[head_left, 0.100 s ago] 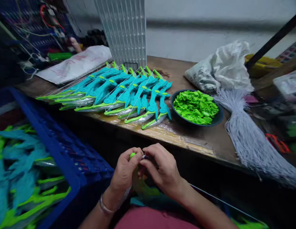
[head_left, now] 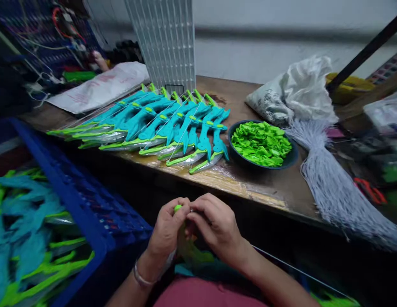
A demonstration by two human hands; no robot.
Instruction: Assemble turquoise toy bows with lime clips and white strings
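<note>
My left hand (head_left: 166, 228) is closed round the end of a toy bow, whose green tip (head_left: 177, 208) pokes out above the fingers. Thumb and forefinger of my right hand (head_left: 220, 228) pinch the white string (head_left: 297, 271) close against that tip; the fingers hide the exact spot. The string trails out under my right forearm to the lower right. The rest of the bow in my lap is dark and partly covered by my hands. On the bench, several blue and green toy bows (head_left: 173, 128) lie in an overlapping row, strings across them.
A dark bowl (head_left: 296, 155) of green plastic pieces (head_left: 261, 143) stands right of the bows. Beside it lie a bundle of white strings (head_left: 333, 183), a white sack (head_left: 307, 89) and orange-handled scissors (head_left: 369, 190). At left, a blue crate (head_left: 99, 238) holds more bow parts (head_left: 25, 230).
The right fingertips have closed in slightly, and less of the white string end shows between my hands. Otherwise the view has only shifted a little.
</note>
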